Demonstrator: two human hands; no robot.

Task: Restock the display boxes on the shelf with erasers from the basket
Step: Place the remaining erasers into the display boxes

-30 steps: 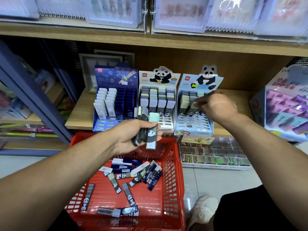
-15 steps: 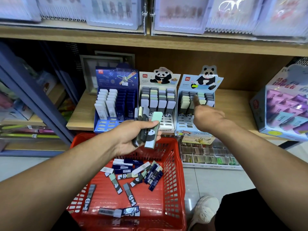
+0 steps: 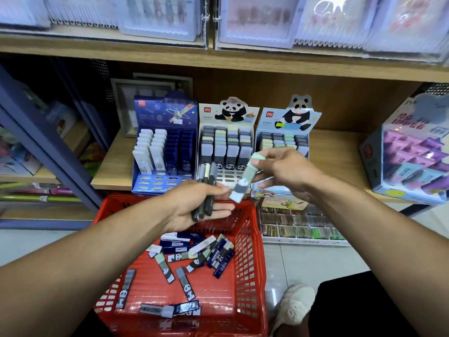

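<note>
Three display boxes [image 3: 227, 152] stand side by side on the shelf [image 3: 335, 154], partly filled. Loose erasers [image 3: 194, 256] lie scattered in the red basket [image 3: 250, 263] below.

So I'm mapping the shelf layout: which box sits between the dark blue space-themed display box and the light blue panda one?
In the head view, a white panda display box of grey and green erasers stands between the dark blue box and the light blue box.

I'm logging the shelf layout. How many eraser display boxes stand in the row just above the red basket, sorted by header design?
Space design: 1, the dark blue space box
Panda design: 2, the middle panda box and the right panda box
Total: 3
</note>
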